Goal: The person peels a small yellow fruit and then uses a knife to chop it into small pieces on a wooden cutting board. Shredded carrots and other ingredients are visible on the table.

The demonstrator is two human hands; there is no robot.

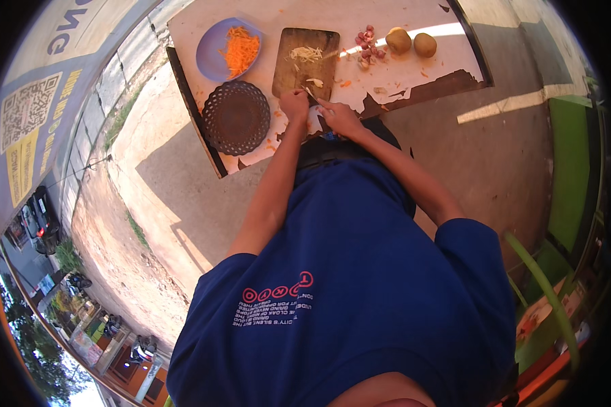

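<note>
My left hand is at the near edge of the wooden cutting board, its fingers closed on a small pale piece that looks like a garlic clove. My right hand, just beside it, grips a small knife whose blade points toward the left fingers. On the board lie thin pale slivers and a pale peeled clove. Left of the board, a purple plate holds shredded carrot. A brown perforated plastic basket stands nearer me, touching or close to the plate.
Shallots and two round brown potatoes lie right of the board on the worn white tabletop. Orange scraps are scattered about. The table's surface is peeling along its near edge. A printed banner hangs at the far left.
</note>
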